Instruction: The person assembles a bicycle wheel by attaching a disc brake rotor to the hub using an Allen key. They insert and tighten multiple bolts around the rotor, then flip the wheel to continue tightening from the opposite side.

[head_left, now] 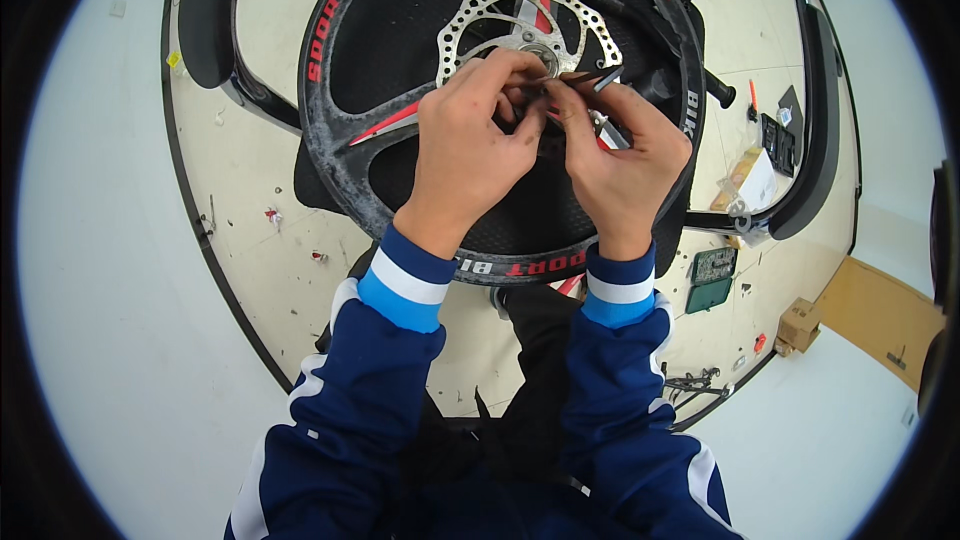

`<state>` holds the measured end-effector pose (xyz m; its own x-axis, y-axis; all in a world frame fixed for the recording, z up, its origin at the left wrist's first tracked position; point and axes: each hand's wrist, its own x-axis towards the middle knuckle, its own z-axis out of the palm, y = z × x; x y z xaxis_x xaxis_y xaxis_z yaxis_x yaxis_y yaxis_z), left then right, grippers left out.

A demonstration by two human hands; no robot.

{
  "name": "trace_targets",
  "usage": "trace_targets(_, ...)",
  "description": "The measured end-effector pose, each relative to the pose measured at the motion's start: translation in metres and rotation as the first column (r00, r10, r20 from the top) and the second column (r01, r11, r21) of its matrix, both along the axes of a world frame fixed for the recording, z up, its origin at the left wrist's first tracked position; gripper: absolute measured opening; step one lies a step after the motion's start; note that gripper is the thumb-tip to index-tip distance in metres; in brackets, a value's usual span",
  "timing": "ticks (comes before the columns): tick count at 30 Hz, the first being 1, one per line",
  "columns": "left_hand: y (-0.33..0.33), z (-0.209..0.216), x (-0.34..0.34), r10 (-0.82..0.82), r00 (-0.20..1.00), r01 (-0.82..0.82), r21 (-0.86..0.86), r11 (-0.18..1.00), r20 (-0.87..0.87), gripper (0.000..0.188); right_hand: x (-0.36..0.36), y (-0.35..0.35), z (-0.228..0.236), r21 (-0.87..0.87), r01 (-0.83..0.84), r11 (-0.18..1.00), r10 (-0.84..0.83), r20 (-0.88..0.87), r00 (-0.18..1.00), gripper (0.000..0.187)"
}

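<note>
A black bicycle wheel (pixel 335 155) with red-and-silver spokes lies flat in front of me. At its hub sits a silver brake disc (pixel 455 30) with a perforated rim. Both my hands are over the near side of the hub, their fingertips meeting. My left hand (pixel 470 130) is closed in a pinch; what it holds, if anything, is hidden by the fingers. My right hand (pixel 630 145) is closed too, with a thin dark hex key (pixel 607 79) sticking out between thumb and fingers. The fingers cover part of the hub and the disc's near edge.
The wheel rests on a black chair seat between two curved armrests (pixel 212 10) (pixel 815 140). On the floor at right lie a black tool case (pixel 778 145), a green case (pixel 709 295) and a cardboard box (pixel 799 324). Small scraps (pixel 273 215) are scattered at left.
</note>
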<state>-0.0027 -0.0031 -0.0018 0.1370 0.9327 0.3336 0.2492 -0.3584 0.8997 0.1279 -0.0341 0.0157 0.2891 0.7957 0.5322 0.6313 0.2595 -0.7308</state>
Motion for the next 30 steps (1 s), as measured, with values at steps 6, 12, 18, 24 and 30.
trace_targets(6, 0.0, 0.002, 0.0, 0.016, 1.0, -0.015, -0.031, 0.999, 0.014, 0.026, -0.008, 0.0, 0.0, 0.012, 0.043, 0.999, -0.043, 0.012, 0.999, 0.013)
trace_targets(12, -0.001, 0.003, 0.002, 0.005, 1.0, -0.004, -0.033, 0.999, 0.028, 0.027, -0.002, 0.002, 0.002, -0.055, -0.034, 0.998, 0.031, -0.063, 0.998, 0.014)
trace_targets(18, -0.001, 0.007, 0.001, 0.002, 1.0, -0.001, -0.069, 0.998, 0.009, 0.027, 0.0, 0.002, 0.007, -0.075, -0.163, 0.984, 0.136, -0.277, 0.951, 0.018)
trace_targets(24, 0.0, 0.004, 0.001, 0.018, 0.999, -0.018, -0.001, 1.0, 0.036, 0.026, -0.003, 0.002, 0.011, -0.092, -0.111, 0.99, 0.09, -0.209, 0.974, 0.013)
trace_targets(30, -0.003, 0.007, 0.004, 0.05, 0.994, -0.041, -0.084, 0.996, 0.102, 0.023, -0.008, 0.004, 0.008, -0.063, -0.059, 0.996, 0.05, -0.133, 0.99, 0.014)
